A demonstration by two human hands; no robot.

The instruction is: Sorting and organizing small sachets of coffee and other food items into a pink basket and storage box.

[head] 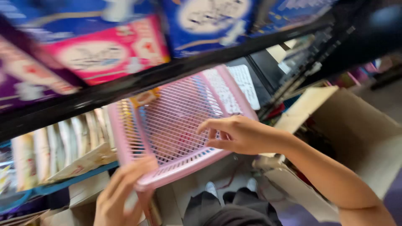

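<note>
Pink plastic basket [176,125], tilted, held in front of the black shelf edge [138,81], its far end reaching in under that edge. Left hand [119,194] grip is clamped on the near lower corner; right hand [238,134] has fingers curled over the near rim, thumb under.

Risk, judged: the basket is light and slick, the left hold sits at one corner only, so it could twist or slip free. The far rim could also catch on the shelf edge, and the boxes [104,52] above could get knocked. Open cardboard carton [356,129] sits close to the right forearm, so its flap may snag.

Materials: rigid moulded lattice with thin ribs and a smooth rounded rim; glossy printed card boxes; matte corrugated carton. Frame blurred, fine detail unclear.
</note>
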